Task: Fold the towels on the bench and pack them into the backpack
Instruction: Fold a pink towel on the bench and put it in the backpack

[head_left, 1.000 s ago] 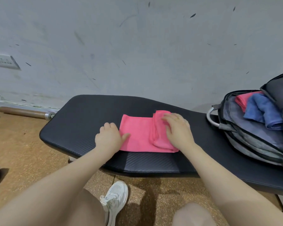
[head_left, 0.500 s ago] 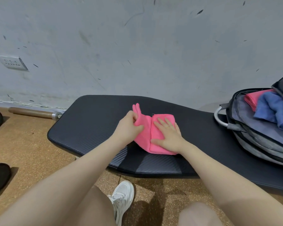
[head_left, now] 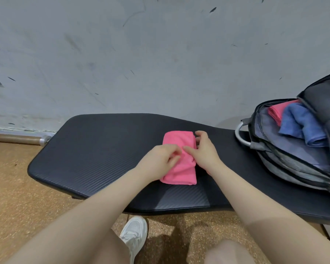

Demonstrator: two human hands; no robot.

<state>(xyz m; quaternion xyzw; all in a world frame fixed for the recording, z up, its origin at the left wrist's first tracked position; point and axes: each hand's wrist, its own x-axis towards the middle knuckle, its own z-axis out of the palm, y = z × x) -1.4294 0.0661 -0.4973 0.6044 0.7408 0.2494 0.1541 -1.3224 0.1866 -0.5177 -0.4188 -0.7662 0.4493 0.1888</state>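
A pink towel (head_left: 179,141), folded into a narrow upright rectangle, lies on the black padded bench (head_left: 95,149). My left hand (head_left: 158,159) rests on the towel's left side with fingers curled over it. My right hand (head_left: 203,151) grips the towel's right edge, thumb on top and fingers along the side. At the bench's right end lies an open grey backpack (head_left: 286,161), with a folded pink towel (head_left: 276,111) and a blue towel (head_left: 301,126) inside it.
A grey scuffed wall (head_left: 160,54) runs right behind the bench. A metal bar (head_left: 17,139) lies on the brown floor at the left. My white shoe (head_left: 134,233) and knees are below the bench's front edge.
My left hand brought the towel's raised left half over onto the right half, so the towel is now a narrow folded rectangle. My right hand shifted to its right edge.
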